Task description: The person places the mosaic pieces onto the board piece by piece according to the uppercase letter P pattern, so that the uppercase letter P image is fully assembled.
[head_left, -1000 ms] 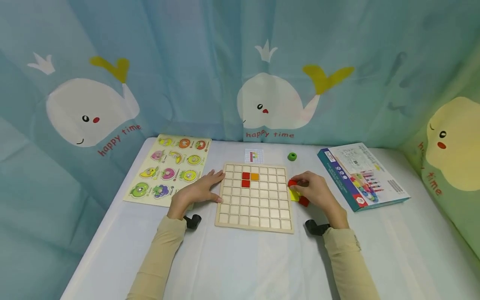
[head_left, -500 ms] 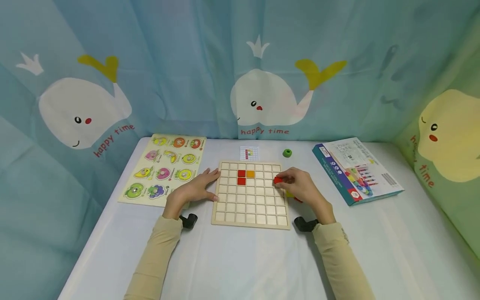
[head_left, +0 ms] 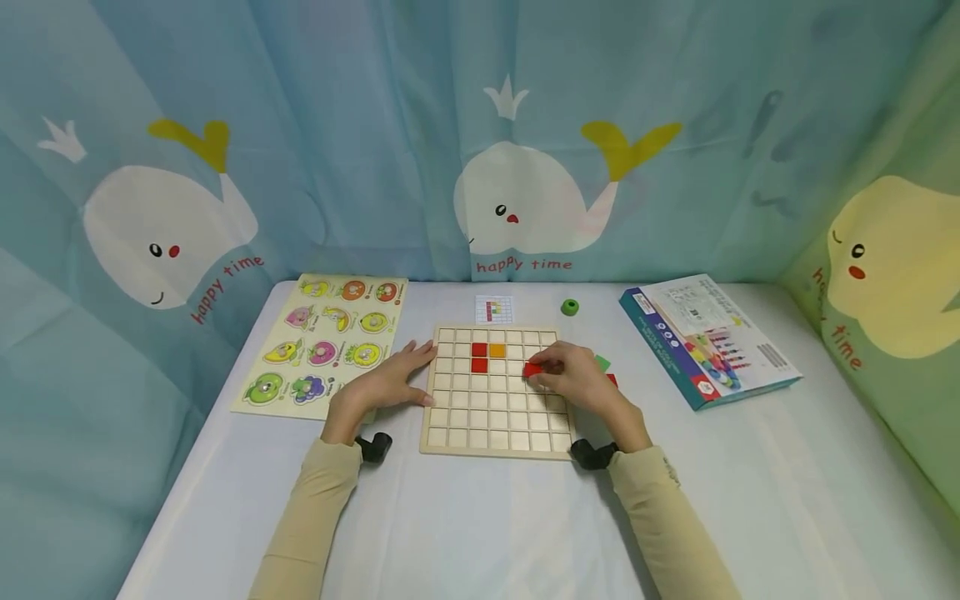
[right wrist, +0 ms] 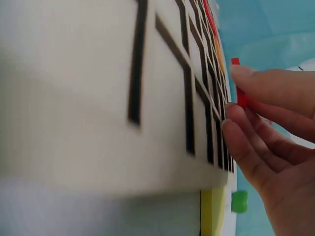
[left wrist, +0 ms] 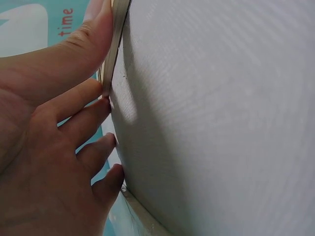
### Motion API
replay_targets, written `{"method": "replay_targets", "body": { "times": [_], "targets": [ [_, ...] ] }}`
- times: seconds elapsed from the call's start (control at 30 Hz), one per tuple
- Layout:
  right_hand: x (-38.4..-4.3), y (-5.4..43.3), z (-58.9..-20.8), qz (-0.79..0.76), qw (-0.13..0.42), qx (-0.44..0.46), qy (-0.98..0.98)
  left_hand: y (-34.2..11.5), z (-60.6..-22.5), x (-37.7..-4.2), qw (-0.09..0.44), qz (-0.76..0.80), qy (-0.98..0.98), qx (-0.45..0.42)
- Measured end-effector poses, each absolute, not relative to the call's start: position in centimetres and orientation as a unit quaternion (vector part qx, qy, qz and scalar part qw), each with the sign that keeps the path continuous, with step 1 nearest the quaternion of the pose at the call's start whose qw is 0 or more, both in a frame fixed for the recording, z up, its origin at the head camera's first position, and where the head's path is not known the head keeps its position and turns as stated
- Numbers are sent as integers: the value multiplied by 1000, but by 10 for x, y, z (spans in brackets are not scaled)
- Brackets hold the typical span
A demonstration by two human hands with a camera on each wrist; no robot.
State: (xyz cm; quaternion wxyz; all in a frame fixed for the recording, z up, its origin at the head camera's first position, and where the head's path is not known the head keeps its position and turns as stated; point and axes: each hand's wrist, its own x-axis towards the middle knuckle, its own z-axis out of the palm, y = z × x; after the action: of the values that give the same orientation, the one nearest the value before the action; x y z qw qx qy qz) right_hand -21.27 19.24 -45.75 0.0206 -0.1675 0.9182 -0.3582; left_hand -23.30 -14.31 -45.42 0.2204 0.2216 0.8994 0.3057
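A wooden grid board point(head_left: 489, 419) lies on the table, with two red tiles point(head_left: 479, 365) one behind the other and an orange tile point(head_left: 497, 351) in its upper cells. My right hand point(head_left: 573, 379) is over the board's right part and pinches a red square tile point(head_left: 532, 369) between thumb and fingers. In the right wrist view that tile point(right wrist: 240, 91) stands edge-on above the board. My left hand point(head_left: 386, 382) rests at the board's left edge, thumb and fingers spread and touching the rim. In the left wrist view its fingers point(left wrist: 93, 152) reach down to the tabletop.
Right of the board a green tile point(head_left: 603, 362) and a red tile point(head_left: 612, 380) show partly behind the right hand. A small pattern card point(head_left: 494, 309) and a green bead point(head_left: 570, 307) lie beyond the board. A fruit puzzle point(head_left: 311, 350) is at left, a boxed toy point(head_left: 708, 340) at right.
My right hand has picked up a red tile from the pile right of the board and carried it left over the grid. The left hand stays at the board's edge. The head view has shifted slightly.
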Motion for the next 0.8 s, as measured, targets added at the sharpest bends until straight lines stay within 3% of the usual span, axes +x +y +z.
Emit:
{"method": "replay_targets", "body": {
  "times": [0.8],
  "targets": [
    [-223,130,-445,-320,93,-224,916,-145,-452,-233,218,310,896,230]
  ]
}}
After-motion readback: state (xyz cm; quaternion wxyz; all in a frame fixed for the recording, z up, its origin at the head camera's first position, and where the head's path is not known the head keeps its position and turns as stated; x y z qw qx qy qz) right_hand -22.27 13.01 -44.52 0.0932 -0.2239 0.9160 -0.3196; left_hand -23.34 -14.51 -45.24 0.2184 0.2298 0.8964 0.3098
